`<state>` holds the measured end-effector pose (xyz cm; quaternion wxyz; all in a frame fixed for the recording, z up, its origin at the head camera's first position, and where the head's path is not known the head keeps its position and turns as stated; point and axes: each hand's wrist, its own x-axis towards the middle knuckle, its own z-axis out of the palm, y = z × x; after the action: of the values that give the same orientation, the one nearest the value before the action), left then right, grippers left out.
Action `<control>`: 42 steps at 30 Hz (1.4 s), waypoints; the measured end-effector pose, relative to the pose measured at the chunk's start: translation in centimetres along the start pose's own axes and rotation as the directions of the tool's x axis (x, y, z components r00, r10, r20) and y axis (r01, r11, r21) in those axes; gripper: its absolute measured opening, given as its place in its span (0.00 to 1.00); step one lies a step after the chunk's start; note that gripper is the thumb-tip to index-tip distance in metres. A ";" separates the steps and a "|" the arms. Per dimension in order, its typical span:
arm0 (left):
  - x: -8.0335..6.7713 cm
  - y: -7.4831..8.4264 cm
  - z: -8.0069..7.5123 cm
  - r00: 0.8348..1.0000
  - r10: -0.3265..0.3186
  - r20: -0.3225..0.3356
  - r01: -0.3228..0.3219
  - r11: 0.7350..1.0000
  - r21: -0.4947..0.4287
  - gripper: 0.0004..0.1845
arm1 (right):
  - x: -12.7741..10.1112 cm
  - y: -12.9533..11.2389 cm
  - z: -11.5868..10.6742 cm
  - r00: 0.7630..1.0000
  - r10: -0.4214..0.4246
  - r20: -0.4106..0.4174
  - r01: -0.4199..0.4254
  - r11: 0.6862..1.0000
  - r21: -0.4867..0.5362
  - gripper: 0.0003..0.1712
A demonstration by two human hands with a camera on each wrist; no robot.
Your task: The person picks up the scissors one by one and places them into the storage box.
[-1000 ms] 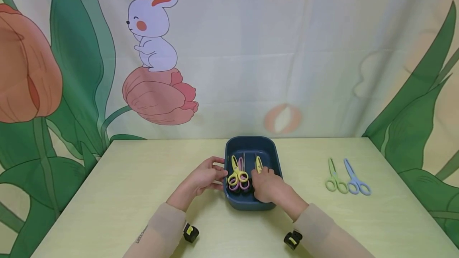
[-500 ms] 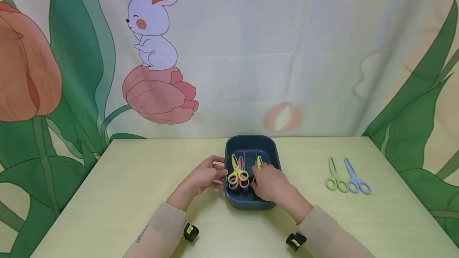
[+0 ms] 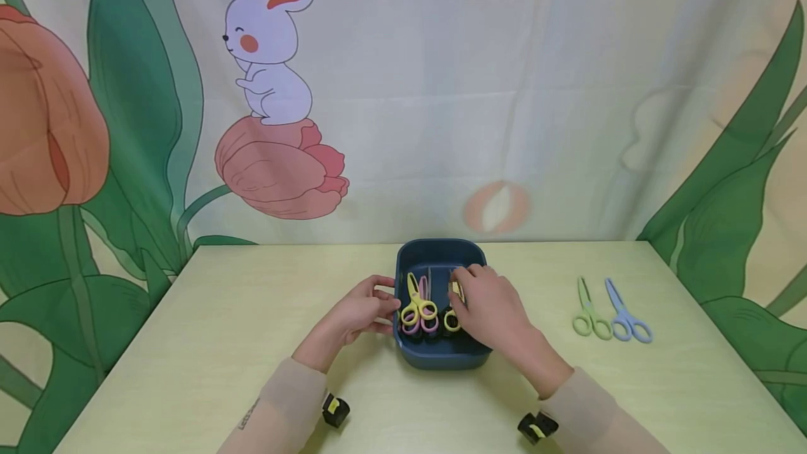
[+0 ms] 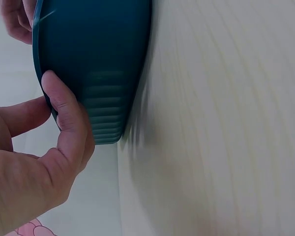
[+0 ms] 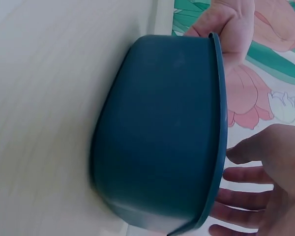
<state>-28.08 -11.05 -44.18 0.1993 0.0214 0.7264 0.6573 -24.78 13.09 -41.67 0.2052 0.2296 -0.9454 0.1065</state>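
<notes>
The left hand (image 3: 361, 312) gripped the rim of a blue bin (image 3: 441, 252) on the bench (image 3: 221, 314). The right hand (image 3: 488, 303), fingers spread loosely, hovered over scissors (image 3: 419, 303) inside it. Green scissors (image 3: 589, 310) and blue scissors (image 3: 624, 314) lay well apart to the right.

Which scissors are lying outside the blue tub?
The green scissors and the light blue scissors, side by side on the table; the others sit in the tub.

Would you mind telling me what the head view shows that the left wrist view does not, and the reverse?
Only the head view shows inside the blue bin: yellow scissors over pink scissors, with the right hand over a second yellow pair. It also shows green scissors and light blue scissors on the table. Only the left wrist view shows the bin's ribbed outer wall under the thumb. Both show the left hand at the bin's side.
</notes>
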 end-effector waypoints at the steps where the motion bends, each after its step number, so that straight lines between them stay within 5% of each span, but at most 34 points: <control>1: 0.0 0.0 0.0 1.000 0.000 0.000 0.000 1.000 0.000 0.26 | -0.1 0.2 -0.1 1.000 -0.001 -0.025 0.001 1.000 0.008 0.13; 20: -0.1 0.3 0.3 1.000 0.000 0.003 0.000 1.000 -0.001 0.26 | -2.6 5.7 -1.3 0.974 0.181 -0.137 -0.167 0.980 0.107 0.27; 33: -0.2 0.4 0.3 1.000 -0.004 -0.009 0.004 1.000 0.014 0.26 | -4.9 9.4 -0.8 0.956 0.254 0.148 -0.259 0.966 0.020 0.41; 42: -0.2 0.2 0.3 1.000 -0.003 -0.008 0.003 1.000 0.016 0.26 | -6.1 11.1 -0.3 0.883 0.358 0.303 -0.379 0.925 0.012 0.47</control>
<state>-27.82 -10.85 -43.93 0.1973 0.0194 0.7324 0.6513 -25.08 25.27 -45.21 0.0293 0.0663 -0.9873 0.1415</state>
